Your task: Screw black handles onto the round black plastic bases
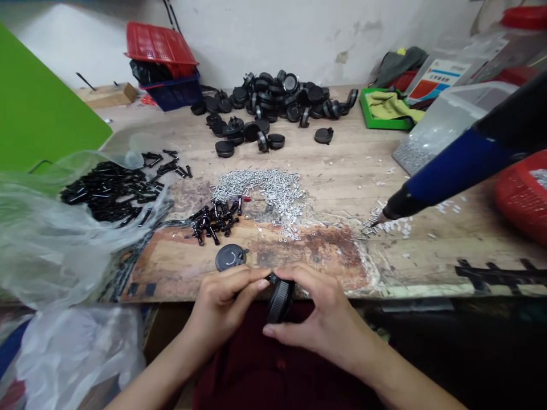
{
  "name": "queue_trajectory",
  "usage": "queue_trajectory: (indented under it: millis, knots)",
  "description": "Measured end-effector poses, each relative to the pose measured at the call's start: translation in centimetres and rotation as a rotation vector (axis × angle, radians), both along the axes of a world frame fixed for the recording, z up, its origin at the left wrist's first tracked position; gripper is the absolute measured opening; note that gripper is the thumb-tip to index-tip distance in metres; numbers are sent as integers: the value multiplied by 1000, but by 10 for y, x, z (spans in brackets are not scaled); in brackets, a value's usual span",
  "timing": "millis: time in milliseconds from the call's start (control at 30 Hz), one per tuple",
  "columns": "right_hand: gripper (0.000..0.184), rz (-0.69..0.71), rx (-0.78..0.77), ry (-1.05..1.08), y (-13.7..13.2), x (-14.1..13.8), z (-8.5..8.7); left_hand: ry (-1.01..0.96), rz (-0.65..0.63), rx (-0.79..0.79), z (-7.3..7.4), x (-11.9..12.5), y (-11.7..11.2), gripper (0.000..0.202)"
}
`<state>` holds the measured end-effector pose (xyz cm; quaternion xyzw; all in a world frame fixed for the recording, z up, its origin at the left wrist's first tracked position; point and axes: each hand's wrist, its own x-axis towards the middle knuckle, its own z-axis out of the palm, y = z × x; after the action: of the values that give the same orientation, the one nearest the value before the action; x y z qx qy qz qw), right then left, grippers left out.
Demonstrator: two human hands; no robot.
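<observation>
My right hand (318, 304) grips a black round part (280, 302) by its rim, thumb below and fingers on top. The part is held on edge at the front of the bench, its ribbed side showing. My left hand (231, 299) has thumb and fingertips pinched at the small lug on top of the part; what lies between those fingertips is too small to make out. Just beyond my left hand a similar black disc (231, 257) lies flat. Past it are a small heap of black levers (216, 219) and a pile of silver pins (256, 185) with small nuts (290, 228).
A blue powered screwdriver (448, 162) points down from the right. More black round parts (273, 99) are heaped by the wall. A clear plastic bag (85, 245) with black levers lies left. Right are a green tray (384, 117), a clear bin (427, 136) and a red basket (521, 199).
</observation>
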<state>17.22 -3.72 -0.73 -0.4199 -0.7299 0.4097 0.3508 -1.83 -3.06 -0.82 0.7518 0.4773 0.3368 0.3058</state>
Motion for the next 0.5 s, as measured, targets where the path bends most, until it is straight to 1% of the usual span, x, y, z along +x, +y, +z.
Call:
queue_trajectory:
  millis: [200, 367, 433, 500]
  knots:
    - [51, -51, -22, 3, -10, -5, 0, 42, 6, 66, 1, 2, -11, 18]
    - [51, -53, 31, 3, -18, -10, 4, 50, 15, 146, 4, -2, -21, 20]
    - [51, -58, 66, 4, -22, -11, 6, 30, 41, 117, 6, -3, -24, 21]
    - [53, -61, 105, 6, -26, -13, 9, -31, 87, -9, 9, -4, -27, 20]
